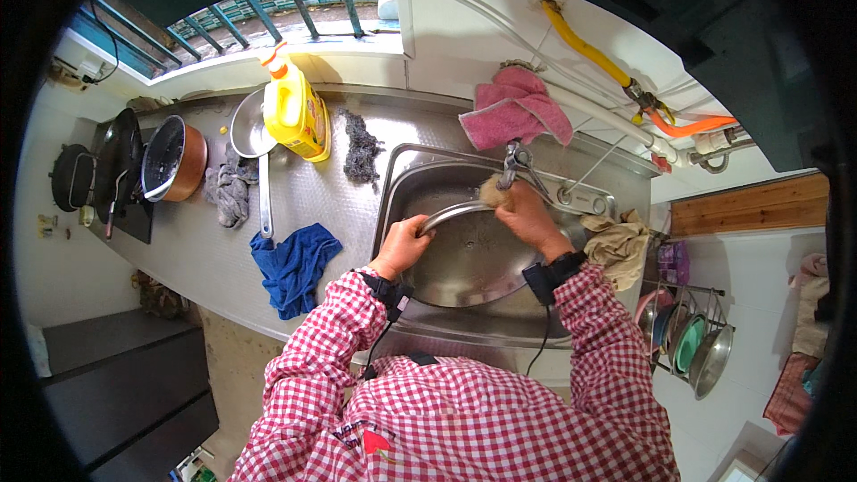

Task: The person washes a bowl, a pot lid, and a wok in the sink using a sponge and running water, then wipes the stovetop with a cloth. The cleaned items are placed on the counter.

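Observation:
My left hand (403,246) grips the curved rim of a round stainless-steel kitchenware piece (455,213), tilted in the sink (428,181). Whether it is a basin or a lid I cannot tell. Close under the tap (517,159), my right hand (532,219) holds a tan scrubbing pad (494,193) against the far part of that rim. The fingers partly hide the pad. Over the tap's back hangs a pink cloth (512,110).
Left of the sink are a dark steel-wool-like scrubber (362,148), a yellow detergent jug (294,110), a long-handled metal pan (251,130), a blue cloth (294,268), a grey rag (233,191) and a copper-coloured pot (189,164). A beige cloth (619,244) lies right; beyond it hangs a dish rack (689,291).

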`<state>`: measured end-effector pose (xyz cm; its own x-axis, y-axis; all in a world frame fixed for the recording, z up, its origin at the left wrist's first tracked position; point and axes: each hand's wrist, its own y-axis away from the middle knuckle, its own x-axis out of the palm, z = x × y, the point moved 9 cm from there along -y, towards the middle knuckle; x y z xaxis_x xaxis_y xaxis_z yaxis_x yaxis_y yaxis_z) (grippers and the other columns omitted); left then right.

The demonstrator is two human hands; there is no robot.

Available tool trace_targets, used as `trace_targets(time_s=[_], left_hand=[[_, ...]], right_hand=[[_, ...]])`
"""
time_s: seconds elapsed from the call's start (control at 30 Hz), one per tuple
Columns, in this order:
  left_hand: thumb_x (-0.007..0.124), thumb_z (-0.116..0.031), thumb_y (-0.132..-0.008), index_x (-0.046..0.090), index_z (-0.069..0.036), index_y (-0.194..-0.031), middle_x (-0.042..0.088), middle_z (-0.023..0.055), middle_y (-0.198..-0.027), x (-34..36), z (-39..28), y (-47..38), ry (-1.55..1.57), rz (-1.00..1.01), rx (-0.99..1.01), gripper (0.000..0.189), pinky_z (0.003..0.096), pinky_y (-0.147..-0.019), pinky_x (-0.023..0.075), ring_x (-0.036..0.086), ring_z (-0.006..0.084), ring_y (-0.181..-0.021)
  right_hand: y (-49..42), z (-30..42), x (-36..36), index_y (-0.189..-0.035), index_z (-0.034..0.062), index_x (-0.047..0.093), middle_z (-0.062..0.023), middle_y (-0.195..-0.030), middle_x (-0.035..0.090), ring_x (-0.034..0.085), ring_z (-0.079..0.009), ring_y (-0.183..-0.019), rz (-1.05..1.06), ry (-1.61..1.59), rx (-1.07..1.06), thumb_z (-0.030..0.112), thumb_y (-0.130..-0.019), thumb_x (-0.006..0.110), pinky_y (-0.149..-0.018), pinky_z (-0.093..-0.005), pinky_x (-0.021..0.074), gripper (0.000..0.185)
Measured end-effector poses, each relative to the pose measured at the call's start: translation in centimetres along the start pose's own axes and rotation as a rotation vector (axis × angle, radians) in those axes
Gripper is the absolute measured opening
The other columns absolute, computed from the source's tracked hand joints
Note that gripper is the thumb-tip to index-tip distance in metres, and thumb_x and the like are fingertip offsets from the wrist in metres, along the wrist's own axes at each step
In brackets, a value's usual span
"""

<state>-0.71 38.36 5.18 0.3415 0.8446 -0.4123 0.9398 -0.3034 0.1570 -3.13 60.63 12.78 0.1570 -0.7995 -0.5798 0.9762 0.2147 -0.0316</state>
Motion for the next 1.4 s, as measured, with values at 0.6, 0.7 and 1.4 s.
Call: trace_targets(time_s=[0.6,0.7,1.4], left_hand=[[0.068,-0.018,-0.081,0.068,-0.008,-0.094,0.063,0.019,-0.076,0.6,-4.6,0.2,-0.232,-0.045,0.232,0.017,0.0431,-0.06,0.049,0.062,0.0375,-0.073],[0.07,-0.015,-0.081,0.066,-0.003,-0.09,0.06,0.0193,-0.069,-1.0,-3.0,0.4,-0.207,-0.107,0.145,0.015,0.0357,-0.054,0.0459,0.061,0.0298,-0.059],[0.07,-0.015,-0.081,0.068,-0.003,-0.092,0.06,0.0062,-0.064,-1.9,0.5,0.2,0.049,-0.126,-0.053,0.016,0.0283,-0.057,0.0451,0.052,0.0093,-0.058]], right_hand=[[2.1,0.1,1.7,-0.1,0.0026,0.055,-0.0144,-0.094,0.059,0.055,-0.0355,-0.091,-0.047,0.246,-0.14,0.016,-0.072,0.069,-0.079,-0.0448,0.0446,0.034],[2.7,-4.9,-0.2,-0.101,0.0006,0.056,-0.0182,-0.097,0.059,0.056,-0.0387,-0.09,-0.048,0.095,0.161,0.014,-0.074,0.065,-0.078,-0.0462,0.0465,0.031],[2.0,-8.7,-1.6,-0.11,-0.0023,0.056,-0.0238,-0.104,0.06,0.059,-0.0411,-0.091,-0.078,-0.009,0.327,0.021,-0.078,0.063,-0.078,-0.0434,0.0473,0.04]])
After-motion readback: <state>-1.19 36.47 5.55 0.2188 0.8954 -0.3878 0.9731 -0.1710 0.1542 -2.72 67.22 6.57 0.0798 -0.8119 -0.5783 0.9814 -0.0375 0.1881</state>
